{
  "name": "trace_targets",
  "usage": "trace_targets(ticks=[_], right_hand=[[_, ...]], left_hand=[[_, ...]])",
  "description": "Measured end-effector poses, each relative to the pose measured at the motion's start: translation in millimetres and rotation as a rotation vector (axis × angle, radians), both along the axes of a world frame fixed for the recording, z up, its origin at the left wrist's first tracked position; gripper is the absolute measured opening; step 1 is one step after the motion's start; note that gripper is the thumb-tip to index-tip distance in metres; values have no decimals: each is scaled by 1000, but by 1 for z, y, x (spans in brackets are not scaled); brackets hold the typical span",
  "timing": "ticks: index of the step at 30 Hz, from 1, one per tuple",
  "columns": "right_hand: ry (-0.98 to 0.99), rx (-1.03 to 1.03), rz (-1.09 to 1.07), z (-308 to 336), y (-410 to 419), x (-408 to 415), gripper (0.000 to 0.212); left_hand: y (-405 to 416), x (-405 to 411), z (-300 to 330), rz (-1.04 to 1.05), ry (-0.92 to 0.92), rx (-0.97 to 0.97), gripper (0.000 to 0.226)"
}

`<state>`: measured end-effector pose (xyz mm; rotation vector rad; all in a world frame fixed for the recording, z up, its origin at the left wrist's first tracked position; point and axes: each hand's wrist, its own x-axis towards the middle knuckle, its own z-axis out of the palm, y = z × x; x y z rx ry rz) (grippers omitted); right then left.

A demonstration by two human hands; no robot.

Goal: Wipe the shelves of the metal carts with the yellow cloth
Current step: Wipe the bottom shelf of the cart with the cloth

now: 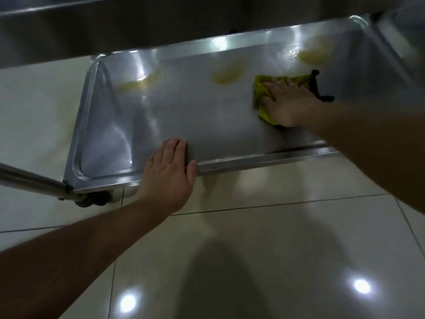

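The metal cart's bottom shelf (174, 111) lies low over the floor, a shiny steel tray with a raised rim. My right hand (287, 102) lies flat with straight fingers on the yellow cloth (262, 93), pressing it onto the right part of the shelf. A black edge of the cloth (316, 86) sticks out behind the hand. My left hand (169, 171) grips the shelf's front rim, fingers curled over the edge and thumb along it. Yellowish smears (227, 73) show on the shelf's far side.
The cart's upper shelf (138, 26) overhangs at the top of the view. A cart post (32, 180) and a caster wheel (92, 200) sit at the front left corner. Glossy pale floor tiles (253, 249) spread all around.
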<state>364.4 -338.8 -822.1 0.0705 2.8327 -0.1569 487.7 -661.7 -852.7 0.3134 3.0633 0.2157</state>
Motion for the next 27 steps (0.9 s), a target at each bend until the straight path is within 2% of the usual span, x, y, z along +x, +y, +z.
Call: trace_targets(ticks=[4, 6, 8, 11, 16, 19, 21, 27], right_hand=[[12, -1, -207, -1, 53, 6, 68], [96, 11, -287, -7, 42, 12, 74], [103, 1, -331, -6, 10, 13, 69], [65, -37, -202, 0, -47, 3, 67], [-33, -95, 212, 8, -153, -11, 65], [-52, -111, 383, 9, -178, -9, 64], [-50, -136, 381, 11, -172, -10, 63], [-25, -94, 68, 18, -68, -26, 66]], left_hand=[[1, 0, 0, -2, 20, -3, 62], [1, -1, 1, -2, 17, -15, 65], [2, -1, 0, -3, 11, -30, 65], [4, -1, 0, 9, 16, -49, 63], [3, -1, 1, 9, 17, -58, 64], [3, -2, 0, -3, 16, -55, 66], [2, -2, 0, -7, 9, -59, 64], [4, -2, 1, -16, 40, -79, 61]])
